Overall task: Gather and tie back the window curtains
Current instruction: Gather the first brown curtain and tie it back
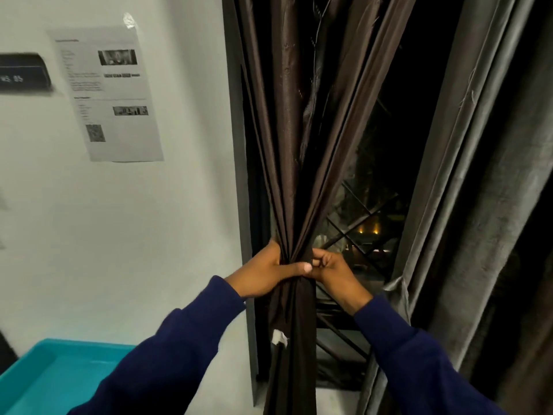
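Note:
A dark brown curtain (294, 145) hangs at the left side of the window, bunched into a narrow bundle at waist height. My left hand (266, 272) grips the bundle from the left, thumb laid across its front. My right hand (332, 269) holds the same bundle from the right, fingers curled against the fabric. Below the hands the curtain falls straight, with a small white tag (279, 337) on it. A grey curtain (478, 175) hangs loose at the right of the window.
Dark window glass with a metal grille (359, 229) shows between the curtains. A printed paper sheet (107, 94) is taped to the white wall at left. A turquoise tray (54, 375) sits at the lower left below the wall.

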